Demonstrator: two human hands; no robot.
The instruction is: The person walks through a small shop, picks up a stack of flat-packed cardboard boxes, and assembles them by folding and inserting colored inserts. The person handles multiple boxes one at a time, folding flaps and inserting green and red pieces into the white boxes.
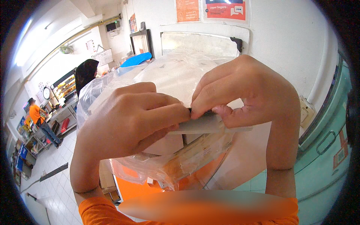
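Observation:
My left hand point(131, 116) and my right hand point(245, 92) meet in front of me, fingertips nearly touching. Each is closed in a pinch. A small dark bit point(190, 110) shows between the fingertips; what it is I cannot make out. Right below them lies a flat grey-white piece point(202, 125) with a straight front edge. Under it are pale boxes point(165, 145), seen through clear plastic sheeting point(92, 92) that wraps and covers a wide pile. My fingers hide much of the flat piece.
An orange panel point(129, 184) stands under the wrapped pile. At my right is a teal door point(324, 129) with a handle. Behind the pile on the left is a person's black head covering point(85, 75). Farther left, a person in orange point(36, 114) stands by a counter on the tiled floor.

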